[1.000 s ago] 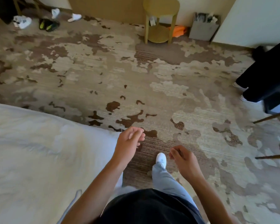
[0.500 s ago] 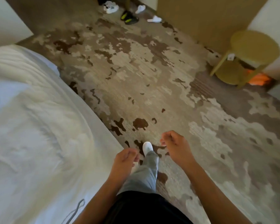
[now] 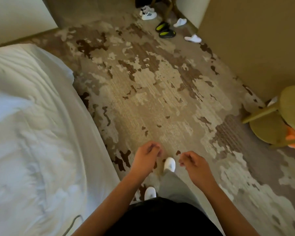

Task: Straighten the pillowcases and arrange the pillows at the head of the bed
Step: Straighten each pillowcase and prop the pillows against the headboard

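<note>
Your left hand (image 3: 146, 158) and right hand (image 3: 195, 165) hang in the lower middle of the frame, over the mottled brown and beige carpet (image 3: 160, 99), both loosely curled with the fingers drawn in and nothing between them. The white bed with its rumpled quilted cover (image 3: 41, 142) fills the left side of the frame, and your hands are apart from its edge. No pillow can be told for certain here: a smoother, bluish-white fold of cloth (image 3: 5, 106) at the left edge, halfway up, may be a pillow or only bedding, so the head of the bed probably lies out of frame. When you reach the pillows, expect them to be light, soft and floppy, giving way under any pinch; the cotton case will likely slide over the filling. Take each pillow by two corners of the case at the closed end, or grip the open hem with both hands and shake so the filling drops in and the fabric pulls flat. The round olive-yellow side table (image 3: 289, 106) at the right edge stands well apart from your path.
</note>
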